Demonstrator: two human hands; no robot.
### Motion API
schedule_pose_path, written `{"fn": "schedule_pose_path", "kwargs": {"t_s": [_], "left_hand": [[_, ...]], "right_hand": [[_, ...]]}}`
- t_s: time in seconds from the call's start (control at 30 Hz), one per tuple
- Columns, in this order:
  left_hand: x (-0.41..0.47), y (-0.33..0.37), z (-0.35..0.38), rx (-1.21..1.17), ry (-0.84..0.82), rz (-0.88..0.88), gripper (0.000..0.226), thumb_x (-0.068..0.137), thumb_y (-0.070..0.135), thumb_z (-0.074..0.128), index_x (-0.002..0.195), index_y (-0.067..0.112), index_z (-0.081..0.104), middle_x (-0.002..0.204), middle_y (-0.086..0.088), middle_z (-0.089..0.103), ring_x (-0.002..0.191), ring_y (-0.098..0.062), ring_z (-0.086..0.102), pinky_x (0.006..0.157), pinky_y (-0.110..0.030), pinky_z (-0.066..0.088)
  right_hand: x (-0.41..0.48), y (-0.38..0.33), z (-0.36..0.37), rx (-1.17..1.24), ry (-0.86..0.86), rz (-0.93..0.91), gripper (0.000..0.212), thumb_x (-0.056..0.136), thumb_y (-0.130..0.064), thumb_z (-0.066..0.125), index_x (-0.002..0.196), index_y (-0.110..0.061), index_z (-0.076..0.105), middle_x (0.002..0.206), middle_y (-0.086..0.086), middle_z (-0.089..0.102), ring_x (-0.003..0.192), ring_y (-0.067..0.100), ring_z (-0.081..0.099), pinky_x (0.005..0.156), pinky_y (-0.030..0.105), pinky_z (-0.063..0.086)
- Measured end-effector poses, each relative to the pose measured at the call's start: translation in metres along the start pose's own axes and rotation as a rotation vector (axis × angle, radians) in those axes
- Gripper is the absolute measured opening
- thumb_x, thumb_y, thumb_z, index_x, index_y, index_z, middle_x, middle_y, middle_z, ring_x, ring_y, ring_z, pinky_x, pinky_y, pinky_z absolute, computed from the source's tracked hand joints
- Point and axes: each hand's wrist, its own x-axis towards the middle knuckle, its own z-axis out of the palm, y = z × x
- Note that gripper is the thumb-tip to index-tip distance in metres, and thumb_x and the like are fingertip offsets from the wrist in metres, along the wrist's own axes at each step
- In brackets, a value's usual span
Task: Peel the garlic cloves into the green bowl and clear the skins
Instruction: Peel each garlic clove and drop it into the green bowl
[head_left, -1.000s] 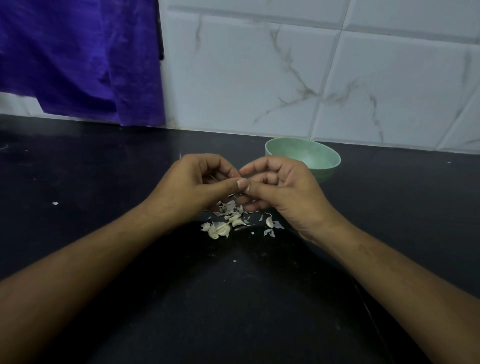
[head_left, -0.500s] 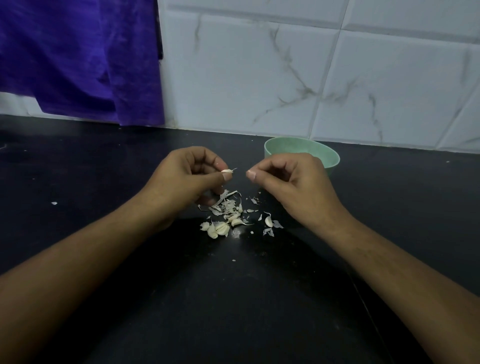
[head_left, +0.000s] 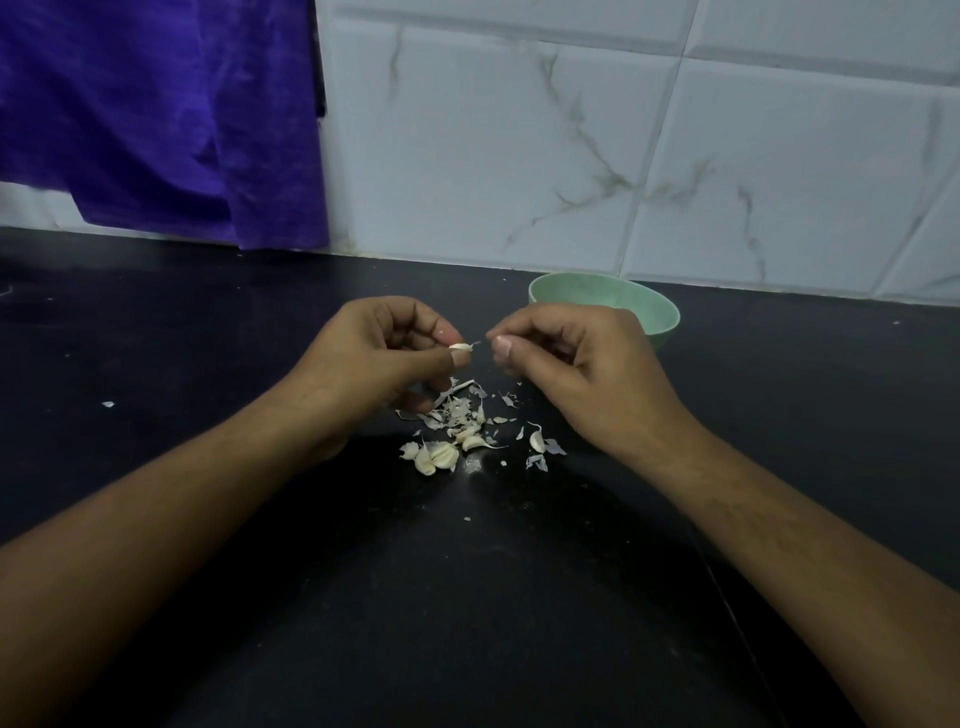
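Observation:
My left hand pinches a small pale garlic clove between thumb and forefinger, above the black counter. Close to its right, my right hand has thumb and forefinger pressed together beside the clove's tip; whether a thin strip of skin is between them is too small to tell. Below the hands lies a heap of papery garlic skins. Several cloves lie in front of the heap. The green bowl stands behind my right hand near the wall, its inside partly hidden.
The black counter stretches to a white marble-patterned tile wall. A purple cloth hangs at the back left. A stray skin flake lies at the left, and another clove with skin bits sits near my right wrist.
A second ago both hands were pressed together over the clove. They have since drawn apart and risen slightly, with the clove staying in my left hand.

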Motion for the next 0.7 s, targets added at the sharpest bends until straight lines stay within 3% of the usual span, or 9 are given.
{"fn": "schedule_pose_path", "kwargs": {"t_s": [0.07, 0.13, 0.27, 0.4, 0.53, 0.7], "left_hand": [[0.000, -0.001, 0.000, -0.002, -0.007, 0.007, 0.018, 0.083, 0.013, 0.082, 0.095, 0.005, 0.072, 0.082, -0.017, 0.070, 0.069, -0.018, 0.068, 0.057, -0.027, 0.058], [0.000, -0.001, 0.001, 0.005, -0.024, 0.020, 0.023, 0.079, 0.020, 0.082, 0.094, 0.005, 0.074, 0.084, -0.020, 0.073, 0.071, -0.020, 0.068, 0.058, -0.028, 0.058], [-0.002, -0.001, 0.002, 0.055, -0.048, 0.056, 0.032, 0.075, 0.033, 0.082, 0.091, 0.006, 0.076, 0.086, -0.020, 0.076, 0.068, -0.016, 0.070, 0.061, -0.032, 0.059], [-0.004, 0.000, 0.001, 0.240, 0.007, 0.148, 0.035, 0.072, 0.048, 0.082, 0.087, 0.015, 0.080, 0.075, -0.010, 0.076, 0.068, -0.025, 0.074, 0.067, -0.042, 0.063], [-0.003, -0.002, 0.001, 0.263, -0.012, 0.180, 0.009, 0.087, 0.025, 0.083, 0.092, 0.018, 0.080, 0.076, -0.010, 0.077, 0.071, -0.028, 0.072, 0.074, -0.054, 0.062], [-0.002, -0.003, 0.001, 0.186, -0.027, 0.144, 0.007, 0.088, 0.016, 0.081, 0.094, 0.012, 0.079, 0.078, -0.016, 0.075, 0.069, -0.021, 0.068, 0.071, -0.045, 0.060]], "right_hand": [[0.000, 0.000, 0.001, -0.017, -0.021, -0.023, 0.023, 0.098, -0.013, 0.069, 0.119, -0.019, 0.076, 0.104, -0.008, 0.075, 0.094, 0.009, 0.072, 0.082, 0.032, 0.059], [-0.002, -0.001, 0.003, 0.062, -0.090, 0.017, 0.037, 0.094, -0.008, 0.074, 0.129, -0.019, 0.070, 0.112, -0.005, 0.073, 0.096, 0.008, 0.072, 0.082, 0.026, 0.060], [-0.003, -0.003, 0.009, 0.138, -0.080, 0.019, 0.018, 0.090, -0.001, 0.075, 0.106, -0.012, 0.075, 0.084, -0.002, 0.076, 0.074, 0.012, 0.073, 0.068, 0.023, 0.057], [-0.003, -0.003, 0.009, 0.199, -0.043, 0.082, 0.008, 0.094, -0.005, 0.074, 0.098, -0.011, 0.078, 0.079, 0.000, 0.077, 0.073, 0.015, 0.076, 0.068, 0.026, 0.059], [-0.004, -0.002, 0.010, 0.225, -0.041, 0.123, 0.011, 0.094, -0.004, 0.072, 0.103, -0.010, 0.072, 0.077, 0.007, 0.076, 0.071, 0.020, 0.076, 0.069, 0.036, 0.061], [-0.004, -0.005, 0.011, 0.255, -0.047, 0.126, 0.012, 0.096, -0.003, 0.070, 0.105, -0.009, 0.075, 0.081, 0.002, 0.077, 0.072, 0.016, 0.077, 0.067, 0.021, 0.057]]}}
